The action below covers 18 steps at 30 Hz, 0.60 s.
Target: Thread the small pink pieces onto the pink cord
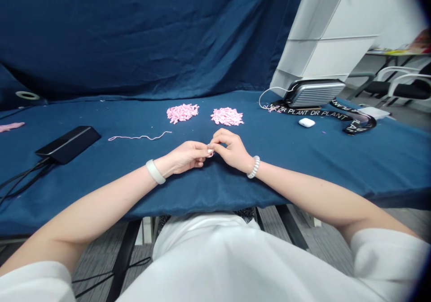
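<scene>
Head view: my left hand [183, 157] and right hand [232, 150] meet at the fingertips, pinching a small item [210, 151] too small to identify. A pink cord [139, 136] lies near my left hand on the blue-covered surface [215, 189]. Farther ahead are two heaps of pink pieces [182, 113] [226, 117].

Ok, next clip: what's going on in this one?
A person sits at a table draped in blue cloth, the left hand and right hand meeting at the fingertips; anything held there is too small to tell. Ahead lie a heap of small pink pieces and a second heap, with a thin pink cord to their left.
</scene>
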### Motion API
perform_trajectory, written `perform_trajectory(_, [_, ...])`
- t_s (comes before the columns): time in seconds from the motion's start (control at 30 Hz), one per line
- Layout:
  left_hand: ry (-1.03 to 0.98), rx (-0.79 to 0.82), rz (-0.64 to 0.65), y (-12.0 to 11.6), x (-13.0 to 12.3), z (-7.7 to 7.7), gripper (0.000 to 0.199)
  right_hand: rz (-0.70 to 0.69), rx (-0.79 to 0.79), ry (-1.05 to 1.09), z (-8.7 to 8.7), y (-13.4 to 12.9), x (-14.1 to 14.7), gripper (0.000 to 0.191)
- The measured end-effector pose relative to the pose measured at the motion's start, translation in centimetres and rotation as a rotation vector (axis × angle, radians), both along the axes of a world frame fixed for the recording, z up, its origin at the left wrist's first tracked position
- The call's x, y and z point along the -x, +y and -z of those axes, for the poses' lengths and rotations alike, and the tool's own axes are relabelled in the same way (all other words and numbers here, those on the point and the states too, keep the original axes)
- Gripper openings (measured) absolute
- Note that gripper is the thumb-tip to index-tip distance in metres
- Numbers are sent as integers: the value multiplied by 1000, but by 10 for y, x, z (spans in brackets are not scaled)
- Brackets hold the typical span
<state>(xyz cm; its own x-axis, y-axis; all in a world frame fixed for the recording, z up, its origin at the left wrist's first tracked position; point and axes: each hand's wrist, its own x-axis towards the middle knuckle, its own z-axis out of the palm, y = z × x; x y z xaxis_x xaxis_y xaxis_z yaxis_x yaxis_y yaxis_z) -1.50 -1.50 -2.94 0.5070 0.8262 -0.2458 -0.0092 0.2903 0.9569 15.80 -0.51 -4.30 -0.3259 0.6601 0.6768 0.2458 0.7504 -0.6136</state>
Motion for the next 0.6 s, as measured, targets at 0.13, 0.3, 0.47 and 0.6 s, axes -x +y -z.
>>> perform_trajectory(0.13, [47, -18, -10, 0, -1, 2, 19, -69, 49, -20, -1, 0, -2, 13])
perform_trajectory(0.3, [50, -42, 2, -3, -4, 1, 19, -124, 303, -7, -6, 1, -3, 13])
perform_trajectory(0.47, [21, -101, -9, -5, -5, 3, 20, -199, 543, -5, -9, 6, -5, 28])
perform_trajectory(0.6, [54, -280, -23, -4, -6, 7, 18, -276, 601, -175, -14, 7, -10, 45])
